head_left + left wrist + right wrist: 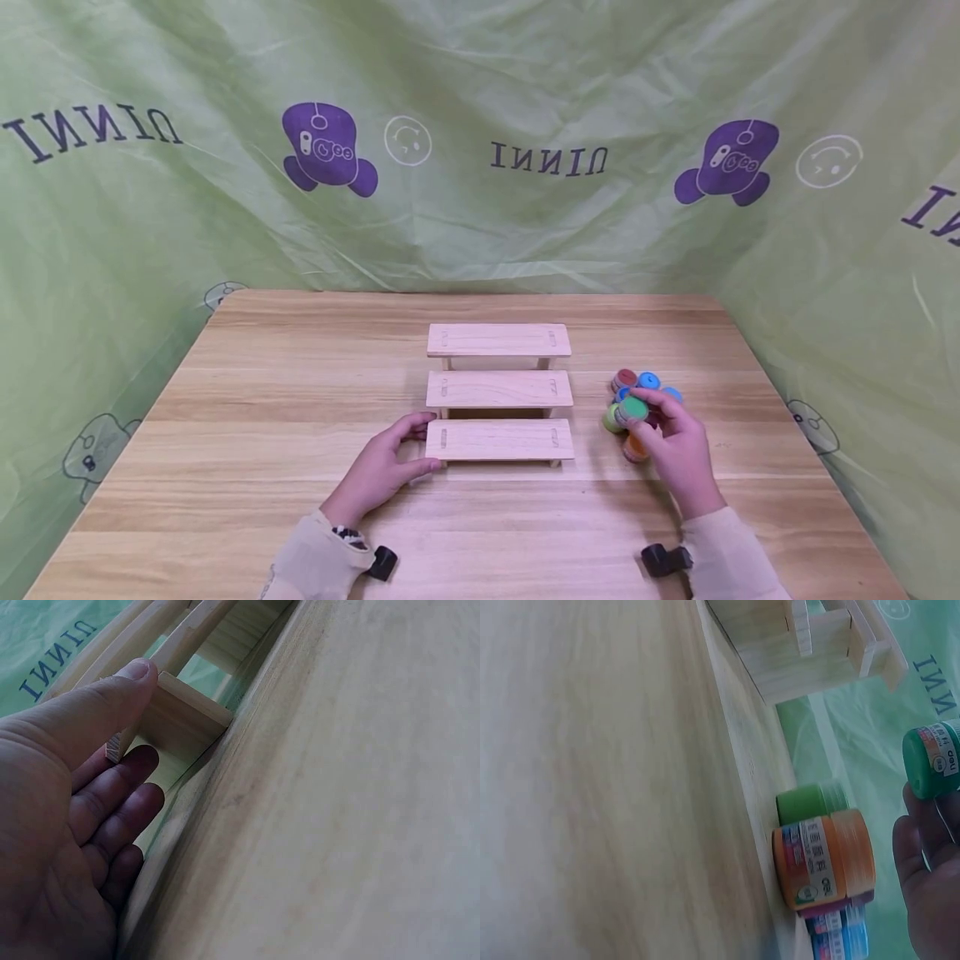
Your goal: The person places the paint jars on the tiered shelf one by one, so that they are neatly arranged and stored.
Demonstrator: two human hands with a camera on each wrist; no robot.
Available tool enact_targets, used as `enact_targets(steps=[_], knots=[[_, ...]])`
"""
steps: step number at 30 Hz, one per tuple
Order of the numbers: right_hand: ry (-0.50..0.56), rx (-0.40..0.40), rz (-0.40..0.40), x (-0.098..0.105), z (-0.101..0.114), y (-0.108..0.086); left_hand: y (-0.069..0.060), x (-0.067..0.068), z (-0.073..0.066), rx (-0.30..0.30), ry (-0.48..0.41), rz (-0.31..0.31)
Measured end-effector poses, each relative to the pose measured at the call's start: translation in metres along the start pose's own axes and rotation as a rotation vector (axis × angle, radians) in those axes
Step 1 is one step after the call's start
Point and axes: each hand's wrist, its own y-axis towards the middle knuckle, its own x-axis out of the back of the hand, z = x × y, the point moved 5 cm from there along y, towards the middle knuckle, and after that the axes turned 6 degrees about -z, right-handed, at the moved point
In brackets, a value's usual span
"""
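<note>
A three-tier wooden display stand (pixel 498 439) stands in the middle of the table. My left hand (pixel 380 468) holds the left end of its lowest board, thumb at the front edge and fingers behind. The left wrist view shows the thumb (pixel 112 705) against the board's end. To the right of the stand, my right hand (pixel 681 450) pinches a paint jar with a green lid (pixel 634 407), raised above a cluster of jars. In the right wrist view this green jar (pixel 930 761) is clear of the table.
Among the clustered small paint jars are an orange jar (pixel 821 859), a light green jar (pixel 612 418), a dark red one (pixel 624 380) and blue ones (pixel 648 381). A green printed curtain (pixel 480 225) encloses the back and sides of the wooden table (pixel 300 375).
</note>
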Motion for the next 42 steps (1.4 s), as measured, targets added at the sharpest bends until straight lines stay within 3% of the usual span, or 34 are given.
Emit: enact_targets(steps=[15, 22, 42], knots=[[-0.044, 0.061, 0.066, -0.013, 0.008, 0.003, 0.000, 0.000, -0.001, 0.006, -0.005, 0.001], [0.042, 0.095, 0.098, -0.019, 0.015, 0.005, 0.000, 0.000, 0.000, 0.003, 0.003, -0.003], [0.087, 0.211, 0.112, -0.036, 0.032, 0.010, -0.002, 0.000, -0.003, -0.015, 0.030, -0.002]])
